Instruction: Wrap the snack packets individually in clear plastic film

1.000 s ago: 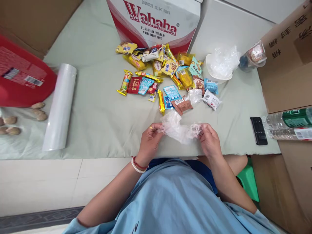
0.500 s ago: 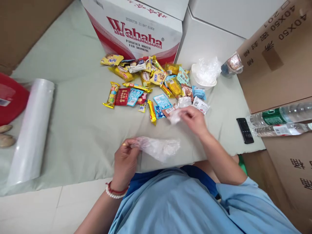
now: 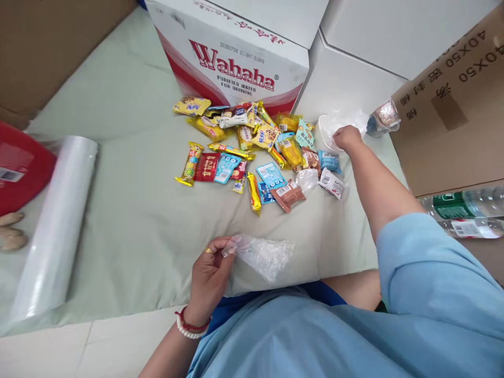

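Note:
My left hand pinches one end of a clear plastic bag, which spreads to the right above the front of the sheet. At the back right, my right hand is closed over a white bowl. Crumpled clear plastic fills that bowl and shows behind the hand. Its fingertips are hidden, so what they hold cannot be made out. Between the hands and the carton lie several wrapped snacks, among them a brown packet, a white packet and a small translucent wrapper.
A Wahaha carton stands behind the snacks. On the left lie a roll of clear plastic and a red object. To the right are a cup with a wrapped item, a large cardboard box and two plastic bottles.
My right hand has moved up and right from the snacks to the white bowl; the whitish film it held no longer shows. My left hand still holds the bag. The view has shifted slightly.

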`<state>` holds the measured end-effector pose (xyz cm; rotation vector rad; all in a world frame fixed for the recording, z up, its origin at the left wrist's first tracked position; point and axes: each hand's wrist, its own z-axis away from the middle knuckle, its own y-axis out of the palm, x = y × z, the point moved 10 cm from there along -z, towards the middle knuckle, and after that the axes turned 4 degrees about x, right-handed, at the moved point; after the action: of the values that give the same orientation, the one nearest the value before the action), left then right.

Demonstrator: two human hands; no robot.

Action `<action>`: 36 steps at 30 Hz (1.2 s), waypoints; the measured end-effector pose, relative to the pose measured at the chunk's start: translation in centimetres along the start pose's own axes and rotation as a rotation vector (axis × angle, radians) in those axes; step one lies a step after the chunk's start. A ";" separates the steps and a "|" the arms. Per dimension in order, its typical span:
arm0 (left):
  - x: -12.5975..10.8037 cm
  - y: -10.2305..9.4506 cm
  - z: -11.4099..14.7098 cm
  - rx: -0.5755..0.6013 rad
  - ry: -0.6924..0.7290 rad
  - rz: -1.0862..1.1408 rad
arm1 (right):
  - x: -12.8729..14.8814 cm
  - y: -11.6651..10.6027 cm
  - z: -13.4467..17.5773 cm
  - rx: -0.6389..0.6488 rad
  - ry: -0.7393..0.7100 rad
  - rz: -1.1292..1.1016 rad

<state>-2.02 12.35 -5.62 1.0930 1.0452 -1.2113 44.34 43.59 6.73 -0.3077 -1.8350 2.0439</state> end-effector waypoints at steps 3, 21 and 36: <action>-0.1 0.1 0.0 -0.008 -0.023 0.011 | -0.2 -2.1 2.4 -0.076 -0.058 0.027; -1.5 4.3 -0.4 -0.045 -0.154 0.229 | 4.3 11.7 38.9 0.444 -0.508 -1.039; -2.2 4.8 -0.7 0.035 -0.158 0.271 | 2.8 13.7 36.2 0.697 -0.035 -1.675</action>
<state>2.60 13.56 -3.24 1.1072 0.7314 -1.0814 25.44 10.83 -2.00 1.0711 -0.5960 1.1504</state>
